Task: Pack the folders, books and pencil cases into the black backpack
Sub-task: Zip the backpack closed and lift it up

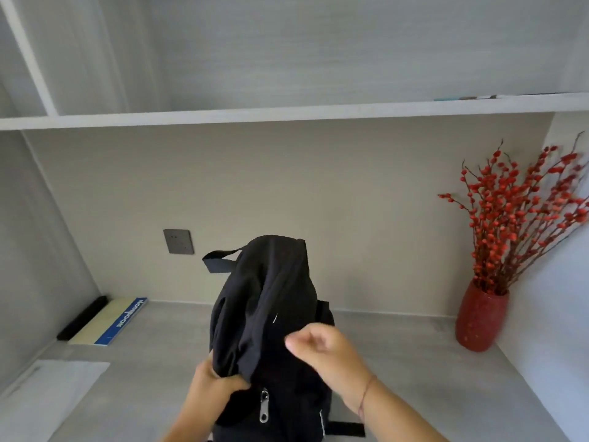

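The black backpack [271,307] stands upright on the grey desk [398,362], in the middle near me, its top flap slumped forward. My left hand [213,382] grips the lower edge of that flap above the front pocket zipper [264,406]. My right hand [322,346] is at the bag's right side with fingers curled; whether it pinches the fabric or a zipper pull is not clear. A notebook [110,322] with a blue spine lies flat at the back left beside a black pencil case [83,317]. A pale folder [54,387] lies at the front left.
A red vase [479,320] with red-berried branches stands at the back right against the wall. A white shelf [287,114] runs above the desk with flat items at its right end. A wall socket [178,241] sits behind the bag.
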Motion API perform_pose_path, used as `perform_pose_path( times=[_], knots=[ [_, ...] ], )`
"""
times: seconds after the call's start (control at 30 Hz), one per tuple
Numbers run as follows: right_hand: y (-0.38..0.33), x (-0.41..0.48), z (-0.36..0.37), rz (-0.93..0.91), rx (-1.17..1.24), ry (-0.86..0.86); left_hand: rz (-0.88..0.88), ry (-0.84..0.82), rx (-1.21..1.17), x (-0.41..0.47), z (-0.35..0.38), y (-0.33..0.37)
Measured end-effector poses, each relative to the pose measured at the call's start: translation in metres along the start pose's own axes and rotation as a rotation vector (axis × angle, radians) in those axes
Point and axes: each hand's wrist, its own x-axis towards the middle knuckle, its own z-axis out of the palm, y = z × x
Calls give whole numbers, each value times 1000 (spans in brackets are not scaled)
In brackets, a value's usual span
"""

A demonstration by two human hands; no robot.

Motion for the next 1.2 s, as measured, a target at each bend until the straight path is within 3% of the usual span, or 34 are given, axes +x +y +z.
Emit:
perform_pose_path(
  times=[0.1,0.13,0.33,0.5,0.73,0.8,0.9,0.97,1.0,1.03,1.1,1.2],
  knots=[
    [14,47,-34,47,-4,270,-54,-45,-16,37,-48,-5],
    [18,62,-42,67,-52,284,-67,-65,-17,48,-63,-4],
    [46,142,-41,190,-202,-7,-189,-82,-160,106,-124,-10],
    [35,214,-20,284,-142,-51,-233,-143,-200,156,-152,-19],
    [49,255,-10,327,116,-172,-84,-386,-1,211,-133,11],
    [62,243,-17,337,91,-111,-56,-402,9,228,-129,7],
    [84,219,-22,264,100,122,-21,-348,-92,235,-124,-14],
    [90,203,-20,231,167,237,-64,-232,-232,223,-119,-37],
    [91,197,-18,231,215,264,-17,-138,-145,214,-119,-52],
    [93,192,-17,242,262,274,50,-89,-48,201,-118,-63],
    [98,183,-16,272,328,254,206,-185,102,184,-108,-79],
    [106,175,-4,320,396,145,250,-203,144,179,-89,-81]
  ],
)
